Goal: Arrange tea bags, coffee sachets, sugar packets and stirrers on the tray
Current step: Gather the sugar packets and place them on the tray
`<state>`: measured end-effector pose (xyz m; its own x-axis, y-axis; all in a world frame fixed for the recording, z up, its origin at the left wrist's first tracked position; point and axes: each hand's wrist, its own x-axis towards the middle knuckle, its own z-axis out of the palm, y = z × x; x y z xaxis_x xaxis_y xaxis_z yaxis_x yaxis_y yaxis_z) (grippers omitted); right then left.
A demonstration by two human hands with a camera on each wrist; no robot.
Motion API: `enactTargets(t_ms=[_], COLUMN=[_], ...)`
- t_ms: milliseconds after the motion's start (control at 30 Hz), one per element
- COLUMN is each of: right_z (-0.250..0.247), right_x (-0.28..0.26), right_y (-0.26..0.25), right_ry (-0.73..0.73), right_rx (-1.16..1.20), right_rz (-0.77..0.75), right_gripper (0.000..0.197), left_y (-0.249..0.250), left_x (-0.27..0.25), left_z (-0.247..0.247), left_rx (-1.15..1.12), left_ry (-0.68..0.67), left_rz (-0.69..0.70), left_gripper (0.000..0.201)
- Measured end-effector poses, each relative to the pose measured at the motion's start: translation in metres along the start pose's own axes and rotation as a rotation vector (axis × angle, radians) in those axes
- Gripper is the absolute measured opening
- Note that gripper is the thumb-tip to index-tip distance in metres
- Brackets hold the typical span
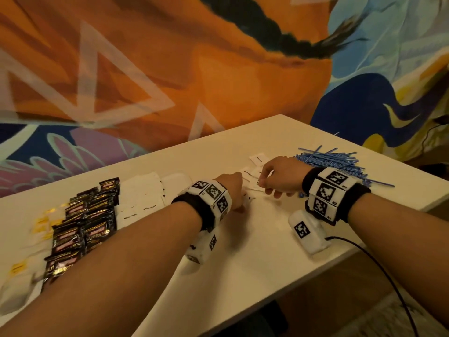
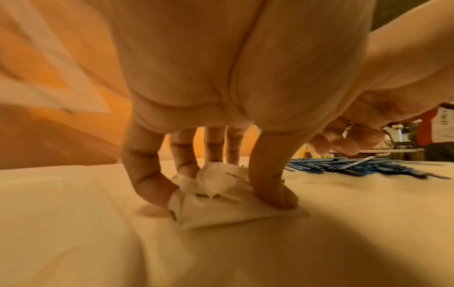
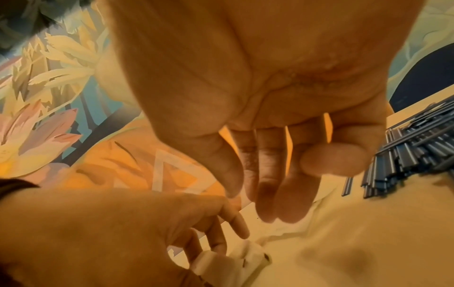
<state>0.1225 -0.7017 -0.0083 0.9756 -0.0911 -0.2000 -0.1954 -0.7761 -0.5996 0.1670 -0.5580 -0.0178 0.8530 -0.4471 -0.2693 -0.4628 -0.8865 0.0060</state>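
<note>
My left hand (image 2: pixel 221 81) is gathering a small bunch of white sugar packets (image 2: pixel 221 196), soft crinkled paper squares with faint dark print, pinched between curled fingers (image 2: pixel 147 174) and thumb against the desk (image 1: pixel 243 251) near its centre. My right hand (image 1: pixel 281 176) hovers just beside it at about 2 o'clock, over a few more loose sugar packets (image 1: pixel 255 173); its fingers hang relaxed and mostly straight, the little one curled in, holding nothing I can make out.

At 3 o'clock of the hands lies a loose heap of thin blue stirrers (image 1: pixel 340 161), straight flat sticks crossing one another. At 9 o'clock more flat white sugar packets (image 1: pixel 141 198) lie in rows, then glossy black coffee sachets (image 1: pixel 80 227) with gold and red lettering, then pale tea bags with yellow tags (image 1: pixel 41 222) at the far left.

The desk is smooth and off-white. My left forearm (image 1: pixel 121 251) crosses over the near sachets and hides part of them. Behind the desk stands a wall painted orange and blue (image 1: pixel 218 69).
</note>
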Motion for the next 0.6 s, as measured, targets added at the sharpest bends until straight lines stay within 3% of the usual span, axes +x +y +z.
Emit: enactTargets(t_ms=[233, 433, 600], right_z=[0.003, 0.006, 0.006], right_x=[0.002, 0.004, 0.003], right_y=[-0.007, -0.017, -0.022], right_ry=[0.012, 0.015, 0.017], right_rx=[-0.005, -0.019, -0.036], right_rz=[-0.005, -0.003, -0.013], right_gripper=[0.014, 0.014, 0.012], left_y=[0.002, 0.001, 0.005], left_x=[-0.003, -0.003, -0.003], left_z=[0.002, 0.006, 0.004], left_rx=[0.022, -0.026, 0.090], left_ry=[0.011, 0.025, 0.048], left_rz=[0.028, 0.021, 0.042], left_gripper=[0.049, 0.060, 0.051])
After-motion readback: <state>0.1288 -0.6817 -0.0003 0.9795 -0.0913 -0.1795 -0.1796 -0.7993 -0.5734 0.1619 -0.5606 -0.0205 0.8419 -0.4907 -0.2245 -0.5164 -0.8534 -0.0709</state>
